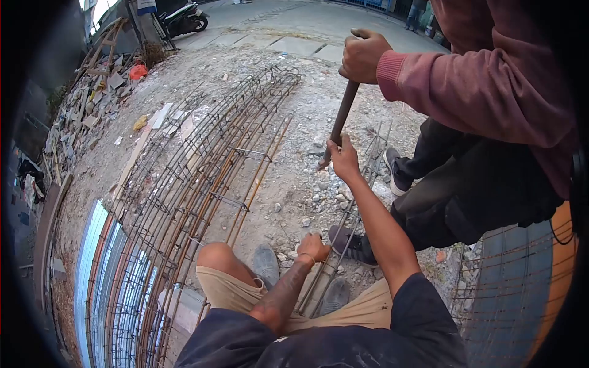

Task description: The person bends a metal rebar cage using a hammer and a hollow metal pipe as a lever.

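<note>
My right hand is closed around the lower part of a dark metal bar, which stands tilted with its lower end by the rubble. Higher up, the co-worker's hand grips the same bar. Low between my knees, my left hand is closed beside a narrow rebar cage; whatever its fingers hold is hidden. This cage runs along the ground from between my feet toward the co-worker's shoes.
A co-worker in a red sleeve stands close at my right. Long rebar cages lie on my left, partly over corrugated metal sheets. Loose stones cover the ground ahead. Debris and a parked motorbike are farther off.
</note>
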Motion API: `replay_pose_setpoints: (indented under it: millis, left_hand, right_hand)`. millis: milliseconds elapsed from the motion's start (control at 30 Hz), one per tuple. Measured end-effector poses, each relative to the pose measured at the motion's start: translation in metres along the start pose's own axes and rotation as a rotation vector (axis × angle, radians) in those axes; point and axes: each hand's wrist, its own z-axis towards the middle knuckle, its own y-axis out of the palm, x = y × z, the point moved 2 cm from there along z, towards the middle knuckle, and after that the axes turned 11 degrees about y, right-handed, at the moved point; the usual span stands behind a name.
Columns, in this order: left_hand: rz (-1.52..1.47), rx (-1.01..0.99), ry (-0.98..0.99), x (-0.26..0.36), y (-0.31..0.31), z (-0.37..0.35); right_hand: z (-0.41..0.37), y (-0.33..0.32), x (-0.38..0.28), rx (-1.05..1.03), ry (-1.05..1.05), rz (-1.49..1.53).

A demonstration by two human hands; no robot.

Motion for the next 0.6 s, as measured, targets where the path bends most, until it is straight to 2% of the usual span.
replay_pose_setpoints:
  millis: [33,67,100,133,167,200,233,300,333,367,400,433,500,533,600]
  left_hand:
    - [-0.058,0.332,0.161,0.019,-0.041,0.004]
    - [-0.195,0.555,0.313,0.045,-0.094,-0.002]
    - [-0.368,0.670,0.459,0.070,-0.141,-0.014]
    - [-0.395,0.681,0.504,0.082,-0.174,-0.025]
    - [-0.281,0.681,0.534,0.093,-0.196,-0.040]
    - [-0.154,0.678,0.572,0.102,-0.211,-0.049]
    - [-0.154,0.675,0.562,0.105,-0.215,-0.053]
    - [-0.382,0.346,0.640,0.106,-0.207,-0.053]
    - [-0.466,0.370,0.729,0.107,-0.196,-0.050]
    - [-0.418,0.221,0.644,0.112,-0.193,-0.048]
    - [-0.383,0.074,0.550,0.116,-0.192,-0.051]
    - [-0.448,0.138,0.588,0.121,-0.185,-0.054]
    - [-0.340,0.171,0.664,0.120,-0.178,-0.051]
    - [-0.328,0.174,0.674,0.119,-0.172,-0.050]
    - [-0.370,0.173,0.705,0.119,-0.161,-0.050]
  right_hand:
    - [-0.010,0.001,-0.006,-0.019,0.004,-0.009]
    - [-0.017,0.008,0.009,-0.103,0.058,0.127]
    - [-0.038,0.009,0.005,-0.050,-0.045,0.073]
    - [-0.056,0.015,0.014,-0.105,-0.034,0.097]
    - [-0.084,0.019,0.009,-0.158,-0.061,0.221]
    - [-0.112,0.015,0.002,-0.243,0.057,0.172]
    - [-0.111,0.005,-0.045,-0.250,0.063,0.174]
    - [-0.023,-0.106,-0.111,-0.333,-0.685,-0.691]
    - [0.016,-0.151,-0.139,-0.360,-1.068,-1.121]
    - [-0.025,-0.106,-0.195,-0.381,-1.459,-1.544]
    - [-0.029,-0.109,-0.189,-0.415,-1.429,-1.513]
    - [-0.038,-0.111,-0.184,-0.453,-1.411,-1.478]
    - [-0.049,-0.115,-0.179,-0.574,-1.309,-1.530]
    - [-0.053,-0.121,-0.170,-0.581,-1.181,-1.458]
    - [-0.067,-0.126,-0.179,-0.637,-1.025,-1.706]
